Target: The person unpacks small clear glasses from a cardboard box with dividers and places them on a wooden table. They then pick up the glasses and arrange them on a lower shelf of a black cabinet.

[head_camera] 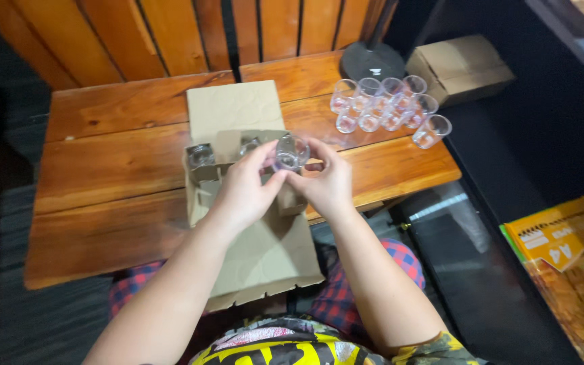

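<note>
Two bare forearms, no sleeves reaching past the elbows, no watch, ring or bracelet to be seen on the left hand [243,189] or the right hand [327,181]. At the bottom centre of the frame, a short-sleeved shirt [285,345] with a bold print in yellow, black, pink and white; sleeve edge at lower right in mottled olive and yellow. Just above it, on both sides of the arms, trousers or shorts [400,260] in a red and blue check.
</note>
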